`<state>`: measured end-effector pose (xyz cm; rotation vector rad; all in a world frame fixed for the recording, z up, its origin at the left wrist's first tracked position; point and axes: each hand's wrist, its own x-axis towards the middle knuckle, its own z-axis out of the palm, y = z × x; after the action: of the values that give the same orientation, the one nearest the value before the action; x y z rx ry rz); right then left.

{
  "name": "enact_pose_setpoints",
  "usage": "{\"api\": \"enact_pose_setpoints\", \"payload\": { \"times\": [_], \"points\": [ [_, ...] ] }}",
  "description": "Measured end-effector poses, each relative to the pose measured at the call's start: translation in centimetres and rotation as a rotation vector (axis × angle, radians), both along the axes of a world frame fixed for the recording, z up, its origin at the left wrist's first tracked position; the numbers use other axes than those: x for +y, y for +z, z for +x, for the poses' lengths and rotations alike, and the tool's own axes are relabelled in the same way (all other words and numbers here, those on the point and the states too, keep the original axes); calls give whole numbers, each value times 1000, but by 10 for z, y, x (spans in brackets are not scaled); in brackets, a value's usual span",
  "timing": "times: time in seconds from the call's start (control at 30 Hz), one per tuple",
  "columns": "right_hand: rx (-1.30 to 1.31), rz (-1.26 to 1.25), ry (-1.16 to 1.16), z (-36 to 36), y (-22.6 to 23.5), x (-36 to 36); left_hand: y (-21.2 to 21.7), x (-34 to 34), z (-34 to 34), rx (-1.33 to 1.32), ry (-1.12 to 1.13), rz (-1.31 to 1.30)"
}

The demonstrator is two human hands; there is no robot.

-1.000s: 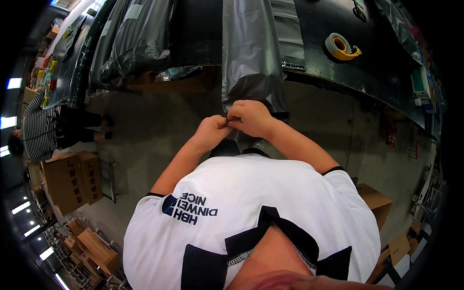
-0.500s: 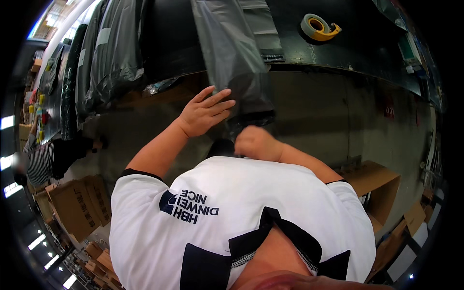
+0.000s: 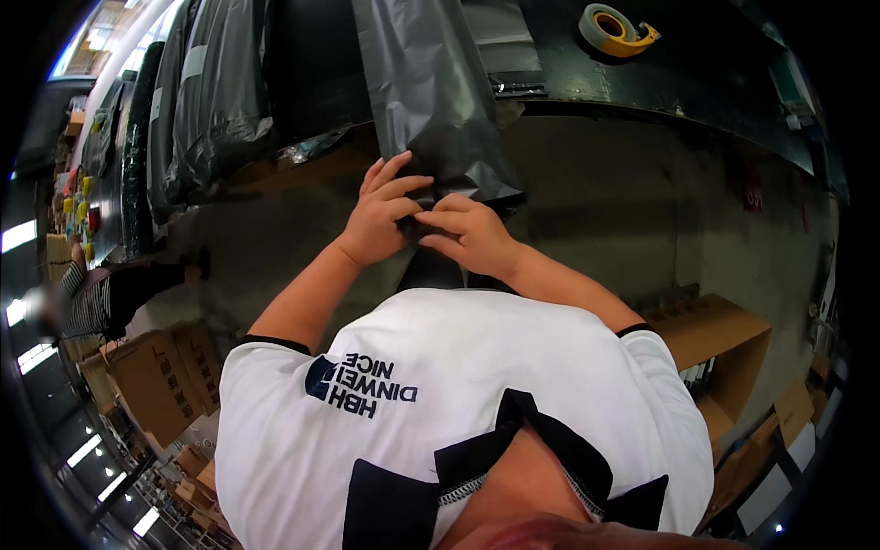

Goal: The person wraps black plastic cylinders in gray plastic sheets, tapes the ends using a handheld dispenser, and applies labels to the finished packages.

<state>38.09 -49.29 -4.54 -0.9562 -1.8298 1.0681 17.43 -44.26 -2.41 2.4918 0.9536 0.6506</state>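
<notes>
Left hand [image 3: 383, 220] and right hand [image 3: 467, 236] meet at centre frame, both pinching the lower edge of the grey plastic mailer bag [image 3: 431, 101] hanging off the tabletop [image 3: 697, 82]; sealing seems underway, needing firm pressing; tape roll [image 3: 616, 27] upper right.

Lighting: moderate indoor light, even across the centre of the frame; white shirt [image 3: 513, 385] is the brightest area, not blown out. Sources: strip lights [image 3: 23, 234] along the left rim, overexposed to plain white. Glare: soft sheen on the grey bag [image 3: 431, 82], upper centre. Shadows: dark under the table [image 3: 697, 82] edge, upper right; floor dim at right. Distortion: strong fisheye; table edge bows, boxes [image 3: 151, 376] at lower left curve; black vignette fills all corners. Focus: centre sharp; left rim smeared; bottom centre blurred, too close to the lens.
</notes>
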Motion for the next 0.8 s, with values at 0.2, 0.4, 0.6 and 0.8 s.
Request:
{"api": "enact_pose_setpoints", "payload": {
  "times": [0.2, 0.4, 0.6, 0.8],
  "points": [
    [40, 87, 41, -13, 1, 12, -5, 0, -8, -10, 27, 5],
    [82, -99, 375, 26, 6, -10, 1, 4, -21, 73, -55, 7],
    [-944, -446, 296, 218, -153, -142, 8, 6, -36, 198, -232, 56],
    [-1483, -905, 168, 250, -146, -151, 2, 26, -28, 348, -283, 301]
  ]
}}
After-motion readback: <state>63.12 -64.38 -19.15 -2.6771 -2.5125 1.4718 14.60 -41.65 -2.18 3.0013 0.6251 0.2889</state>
